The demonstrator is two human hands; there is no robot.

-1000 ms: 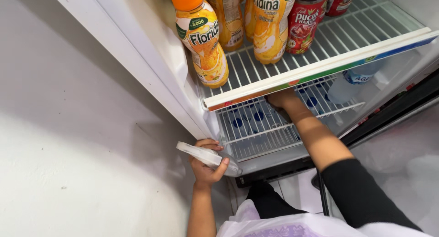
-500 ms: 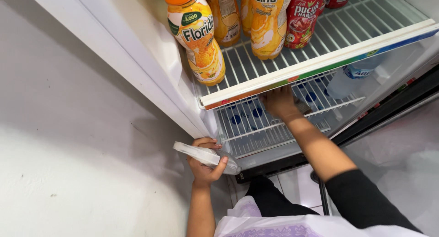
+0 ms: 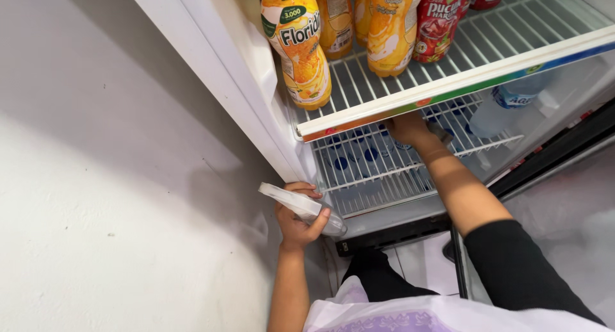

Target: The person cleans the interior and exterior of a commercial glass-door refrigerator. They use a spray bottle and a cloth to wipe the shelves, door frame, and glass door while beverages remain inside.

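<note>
On the far left is a plain white wall (image 3: 96, 178). Next to it stands the white fridge frame (image 3: 224, 82), with the door open.

Your left hand (image 3: 300, 218) is low down, just beside the bottom corner of the fridge. Its fingers are wrapped tight around a small clear plastic bottle (image 3: 301, 207), which lies tilted across your palm.

Above it, on the upper white wire shelf (image 3: 512, 24), a tall orange juice bottle with an orange cap (image 3: 298, 50) stands at the front left. More orange bottles (image 3: 384, 24) and a red drink bottle (image 3: 439, 18) stand upright close behind and to the right.

Your right hand (image 3: 410, 128) reaches under that shelf, onto the lower white wire shelf (image 3: 365, 172). It rests on something there, but you cannot tell if it is gripping. A clear water bottle with a blue label (image 3: 509, 101) lies on its side farther right.
</note>
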